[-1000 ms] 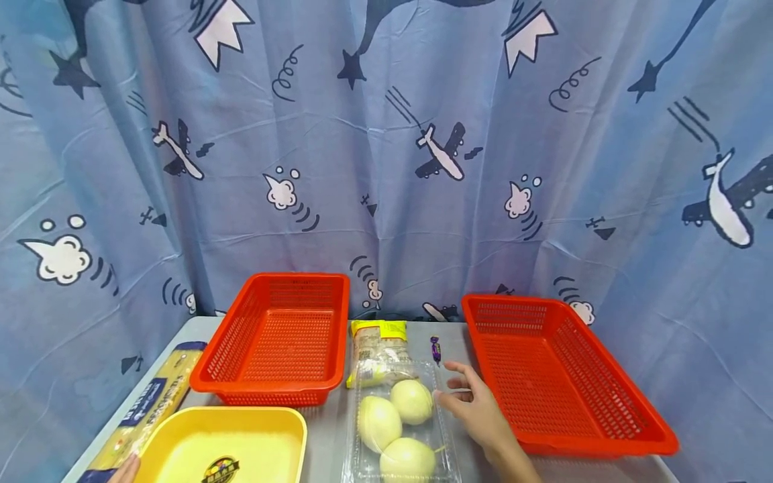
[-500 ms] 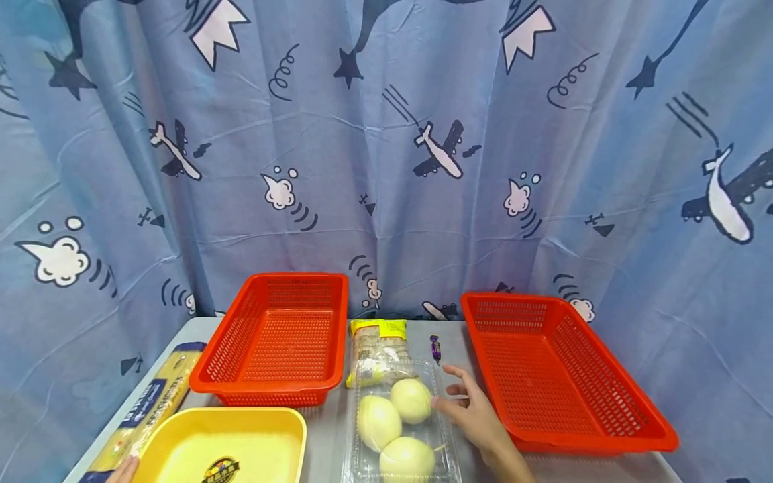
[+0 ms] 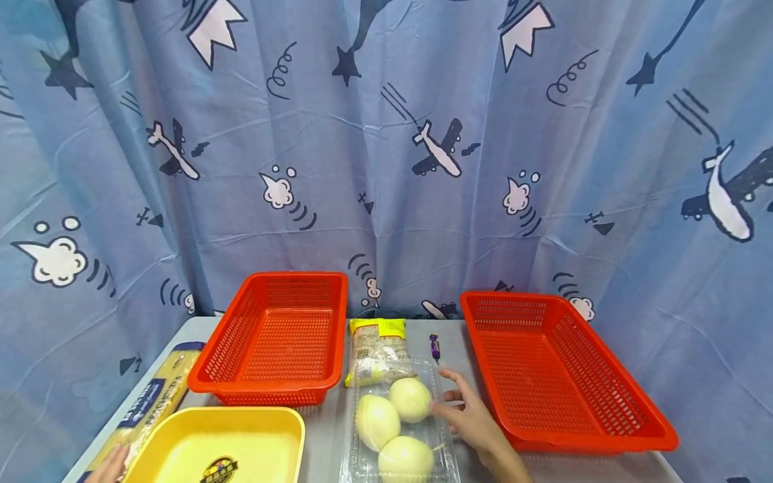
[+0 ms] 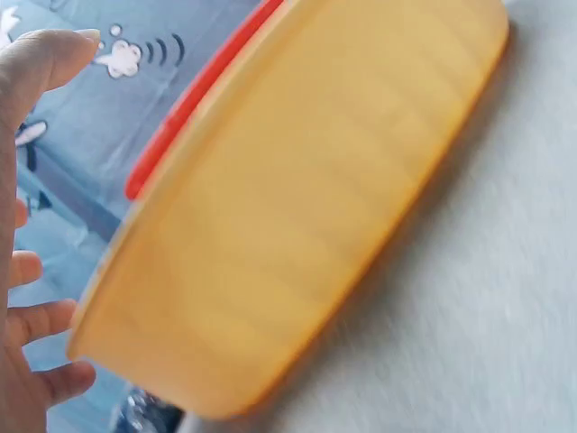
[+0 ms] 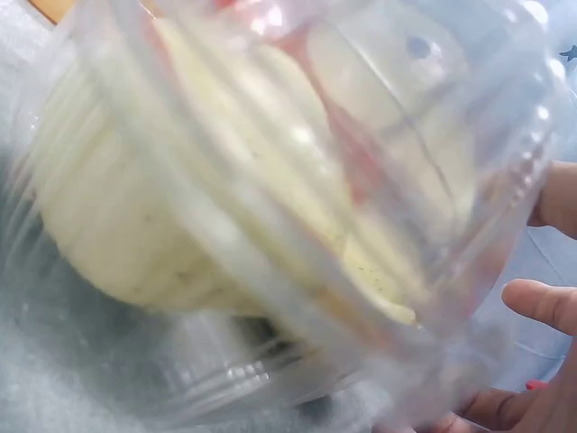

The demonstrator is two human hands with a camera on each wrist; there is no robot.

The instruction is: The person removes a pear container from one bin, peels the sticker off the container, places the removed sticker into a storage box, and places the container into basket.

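A clear plastic clamshell box (image 3: 447, 463) with three pale yellow melons (image 3: 377, 422) lies at the front centre, its far end overlapping a yellow-and-clear food bag (image 3: 379, 342). My right hand (image 3: 474, 419) is at the box's right side, thumb over its edge and fingers spread; the right wrist view shows the fingers (image 5: 541, 304) close beside the plastic wall. At the lower left, my left hand (image 3: 111, 463) is by the left side of a yellow tub (image 3: 266, 429), over a long pasta pack (image 3: 145, 409). The left wrist view shows its fingers spread at the tub's rim, holding nothing.
One red mesh basket (image 3: 296, 335) stands behind the yellow tub, and another red basket (image 3: 543, 382) stands right of my right hand. A small purple-wrapped candy (image 3: 435, 347) lies near the table's back edge. A patterned blue curtain (image 3: 386, 168) hangs behind.
My left hand has shifted a little left and its fingers have come away from the tub's rim. My right hand has moved slightly down and left toward the box.
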